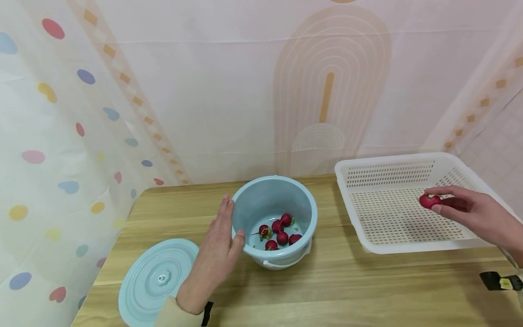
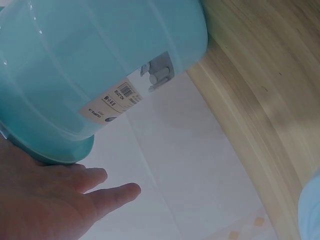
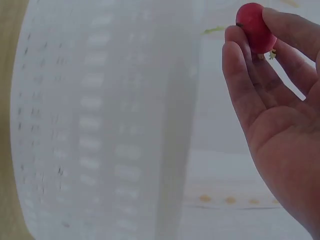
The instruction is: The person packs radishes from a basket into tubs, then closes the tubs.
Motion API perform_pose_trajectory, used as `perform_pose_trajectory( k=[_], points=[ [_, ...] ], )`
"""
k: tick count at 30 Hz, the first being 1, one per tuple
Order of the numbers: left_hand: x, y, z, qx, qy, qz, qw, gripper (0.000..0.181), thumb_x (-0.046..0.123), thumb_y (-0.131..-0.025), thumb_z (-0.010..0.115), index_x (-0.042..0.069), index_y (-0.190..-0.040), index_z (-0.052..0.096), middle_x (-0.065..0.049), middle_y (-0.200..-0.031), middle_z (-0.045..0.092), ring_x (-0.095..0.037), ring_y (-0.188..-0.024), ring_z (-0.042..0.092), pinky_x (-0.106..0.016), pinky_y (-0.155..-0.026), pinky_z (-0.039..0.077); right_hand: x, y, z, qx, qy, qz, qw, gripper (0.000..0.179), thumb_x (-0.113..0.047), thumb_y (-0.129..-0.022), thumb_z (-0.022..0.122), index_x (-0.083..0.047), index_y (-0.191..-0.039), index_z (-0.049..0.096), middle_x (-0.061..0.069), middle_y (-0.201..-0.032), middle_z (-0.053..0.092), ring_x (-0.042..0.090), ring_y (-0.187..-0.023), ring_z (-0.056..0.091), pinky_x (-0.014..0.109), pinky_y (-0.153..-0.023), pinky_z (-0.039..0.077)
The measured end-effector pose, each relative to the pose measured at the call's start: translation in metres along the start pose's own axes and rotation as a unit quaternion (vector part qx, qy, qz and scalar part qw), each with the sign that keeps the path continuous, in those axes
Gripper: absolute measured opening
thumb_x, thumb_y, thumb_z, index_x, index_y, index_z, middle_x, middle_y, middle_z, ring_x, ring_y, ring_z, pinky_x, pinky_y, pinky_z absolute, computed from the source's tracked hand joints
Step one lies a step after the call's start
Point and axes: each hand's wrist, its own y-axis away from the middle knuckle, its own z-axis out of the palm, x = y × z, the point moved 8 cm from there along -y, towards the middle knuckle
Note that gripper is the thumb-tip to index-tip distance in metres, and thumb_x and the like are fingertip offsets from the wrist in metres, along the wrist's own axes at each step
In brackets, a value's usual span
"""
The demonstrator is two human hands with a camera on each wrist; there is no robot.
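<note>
Between thumb and fingers, my right hand (image 1: 474, 210) pinches a red radish (image 1: 429, 200) above the white plastic basket (image 1: 356, 218). The same radish (image 3: 254, 25) shows close up in the right wrist view, with green stem bits. My left hand (image 1: 218, 247) rests against the left rim of the light blue bucket (image 1: 274, 181), its fingers extended. Several radishes (image 1: 282, 237) with bits of green lie on the bucket's bottom. The left wrist view shows the bucket's labelled side (image 2: 100, 55) and my left hand (image 2: 55, 195) at its rim.
A light blue round lid (image 1: 157, 272) lies on the wooden table (image 1: 327, 290) at the left, partly behind my left forearm. A white bucket handle (image 1: 288, 263) hangs at the front. Patterned cloth (image 1: 229, 91) covers the wall behind and the left side.
</note>
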Motion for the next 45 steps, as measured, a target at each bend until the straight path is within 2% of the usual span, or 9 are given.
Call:
perform_pose_trajectory(
  k=[14,18,28,37,42,45],
  points=[
    [0.001,0.0,0.0,0.001,0.006,-0.003,1.0,0.069,0.024,-0.104,0.048,-0.007,-0.161,0.023,-0.016,-0.172,0.016,-0.038,-0.153,0.029,-0.064,-0.118,0.029,-0.035,0.011,0.01,0.055,-0.077,0.001,0.9955,0.039,0.001,-0.098,0.067,-0.014,-0.134,0.067,-0.023,-0.104,0.07,-0.003,-0.084,0.069,0.012,-0.065,0.051],
    [0.001,0.0,0.0,0.003,0.007,-0.003,1.0,0.069,0.024,-0.104,0.049,-0.007,-0.16,0.024,-0.017,-0.171,0.017,-0.038,-0.153,0.029,-0.065,-0.117,0.03,-0.048,0.013,0.016,0.066,-0.102,-0.015,0.9924,0.041,0.005,-0.096,0.067,-0.011,-0.134,0.067,-0.02,-0.107,0.072,-0.003,-0.087,0.07,0.011,-0.069,0.052],
    [0.001,0.0,0.0,0.006,0.008,-0.004,0.9999,0.069,0.024,-0.104,0.049,-0.007,-0.16,0.024,-0.016,-0.172,0.016,-0.037,-0.153,0.028,-0.064,-0.118,0.03,-0.089,0.012,0.026,0.093,-0.123,-0.064,0.986,0.043,0.015,-0.092,0.067,0.001,-0.132,0.065,-0.01,-0.11,0.073,0.002,-0.091,0.072,0.013,-0.077,0.056],
    [0.001,0.0,0.0,0.009,0.006,-0.001,0.9999,0.069,0.024,-0.104,0.049,-0.007,-0.16,0.024,-0.019,-0.171,0.018,-0.04,-0.152,0.031,-0.065,-0.117,0.03,-0.123,0.01,0.033,0.109,-0.167,-0.111,0.9736,0.041,0.021,-0.087,0.067,0.007,-0.126,0.066,-0.001,-0.112,0.072,0.005,-0.092,0.072,0.015,-0.078,0.057],
    [0.001,0.0,0.0,0.008,0.003,-0.001,1.0,0.068,0.024,-0.105,0.048,-0.007,-0.16,0.024,-0.02,-0.17,0.019,-0.04,-0.151,0.031,-0.064,-0.117,0.03,-0.138,0.008,0.038,0.107,-0.209,-0.14,0.9619,0.043,0.024,-0.085,0.067,0.009,-0.125,0.066,0.002,-0.113,0.073,0.007,-0.094,0.071,0.015,-0.079,0.057],
    [0.001,0.0,0.0,0.008,0.004,-0.001,1.0,0.068,0.024,-0.105,0.049,-0.007,-0.16,0.024,-0.021,-0.17,0.019,-0.04,-0.152,0.031,-0.064,-0.117,0.031,-0.146,0.006,0.042,0.108,-0.245,-0.162,0.9499,0.043,0.026,-0.084,0.066,0.012,-0.124,0.065,0.006,-0.113,0.073,0.01,-0.096,0.07,0.016,-0.08,0.057]
  ],
)
